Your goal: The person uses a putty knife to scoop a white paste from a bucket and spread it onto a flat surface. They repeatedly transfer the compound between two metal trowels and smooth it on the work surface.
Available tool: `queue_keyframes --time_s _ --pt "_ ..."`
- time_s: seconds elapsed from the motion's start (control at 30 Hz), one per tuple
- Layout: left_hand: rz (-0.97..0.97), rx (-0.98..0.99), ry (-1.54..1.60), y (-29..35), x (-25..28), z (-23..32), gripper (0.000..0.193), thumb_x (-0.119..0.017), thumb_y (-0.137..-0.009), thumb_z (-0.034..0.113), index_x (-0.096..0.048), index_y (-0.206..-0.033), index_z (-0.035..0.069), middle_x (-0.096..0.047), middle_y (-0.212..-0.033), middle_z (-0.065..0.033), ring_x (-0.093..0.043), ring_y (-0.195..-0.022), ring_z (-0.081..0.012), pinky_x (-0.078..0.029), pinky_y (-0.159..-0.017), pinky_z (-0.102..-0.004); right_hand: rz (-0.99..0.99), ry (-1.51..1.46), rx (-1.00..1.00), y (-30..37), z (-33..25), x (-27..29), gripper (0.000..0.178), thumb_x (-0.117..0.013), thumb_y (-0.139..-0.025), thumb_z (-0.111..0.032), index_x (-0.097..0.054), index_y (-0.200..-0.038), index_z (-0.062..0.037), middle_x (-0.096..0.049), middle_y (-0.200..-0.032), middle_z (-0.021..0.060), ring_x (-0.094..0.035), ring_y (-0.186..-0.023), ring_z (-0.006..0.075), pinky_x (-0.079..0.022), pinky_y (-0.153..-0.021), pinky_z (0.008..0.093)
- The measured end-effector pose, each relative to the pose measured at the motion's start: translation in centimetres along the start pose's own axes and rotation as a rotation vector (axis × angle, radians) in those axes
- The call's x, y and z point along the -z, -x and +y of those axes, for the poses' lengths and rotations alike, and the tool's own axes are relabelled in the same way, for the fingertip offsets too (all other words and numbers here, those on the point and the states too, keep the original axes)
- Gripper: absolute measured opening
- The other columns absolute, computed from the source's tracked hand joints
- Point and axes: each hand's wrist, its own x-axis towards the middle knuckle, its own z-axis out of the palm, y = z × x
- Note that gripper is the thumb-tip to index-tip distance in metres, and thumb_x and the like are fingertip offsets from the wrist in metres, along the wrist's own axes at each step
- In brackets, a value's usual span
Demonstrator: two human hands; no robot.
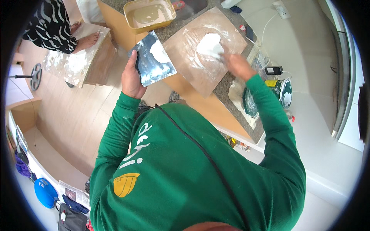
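My left hand [133, 79] is closed on a rectangular steel plastering trowel [148, 69], its thumb along the near-left edge. The trowel's face is smeared white, with a thick lump of putty [158, 53] towards its right corner. Any handle underneath is hidden. My right hand [239, 66] is slightly blurred and closed, over the right part of a smeared square board [192, 71]. A small dark edge shows at its fingers, too unclear to name. Just left of those fingers lies a mound of white putty [210, 45] on the board.
A yellow-rimmed tub [149, 17] of murky liquid stands beyond the trowel. At right are a green-and-white bucket [285, 92], a black power adapter [274, 70] and cables on the dark counter [252, 129]. Another person's bare foot [88, 41] rests on a splattered wooden box [101, 63].
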Motion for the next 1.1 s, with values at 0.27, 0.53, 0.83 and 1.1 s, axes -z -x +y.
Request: queue_keyframes --time_s 0.27,0.53,0.83,1.1 --pt "0.050 -0.013 -0.032 1.3 0.7 -0.1 0.039 -0.050 -0.108 0.033 -0.058 -0.132 0.002 -0.070 -0.122 -0.0099 -0.071 -0.106 -0.0224 -0.057 -0.096 -0.0393 0.079 0.052 0.174 1.2 -0.9 -3.9 0.040 -0.052 -0.095 -0.013 -0.066 -0.133 -0.0155 -0.072 -0.102 0.0242 -0.070 -0.090 0.0417 -0.055 -0.081 0.0515" --pt "0.010 -0.002 -0.024 1.9 1.0 -0.5 0.040 -0.051 -0.108 0.033 -0.058 -0.131 0.002 -0.070 -0.120 -0.0102 -0.071 -0.103 -0.0224 -0.058 -0.094 -0.0383 0.283 0.150 0.024 -1.9 -0.7 -6.0 0.043 -0.052 -0.093 -0.011 -0.064 -0.134 -0.0107 -0.070 -0.104 0.0254 -0.070 -0.089 0.0432 -0.055 -0.079 0.0525" --pt "0.032 -0.006 -0.050 2.9 1.1 -1.2 0.040 -0.051 -0.108 0.033 -0.058 -0.131 0.001 -0.070 -0.119 -0.0103 -0.072 -0.102 -0.0216 -0.058 -0.092 -0.0371 0.019 -0.026 0.027 -2.6 0.6 2.2 0.048 -0.057 -0.092 -0.009 -0.062 -0.138 -0.0169 -0.071 -0.108 0.0237 -0.070 -0.095 0.0417 -0.055 -0.086 0.0500" --pt "0.098 -0.047 0.005 3.7 1.2 -1.4 0.041 -0.048 -0.109 0.033 -0.058 -0.132 0.000 -0.070 -0.120 -0.0107 -0.072 -0.103 -0.0218 -0.058 -0.094 -0.0386 -0.074 0.055 0.162 2.4 1.0 -1.6 0.048 -0.047 -0.093 -0.006 -0.065 -0.135 -0.0188 -0.070 -0.122 0.0178 -0.066 -0.112 0.0398 -0.053 -0.098 0.0484"
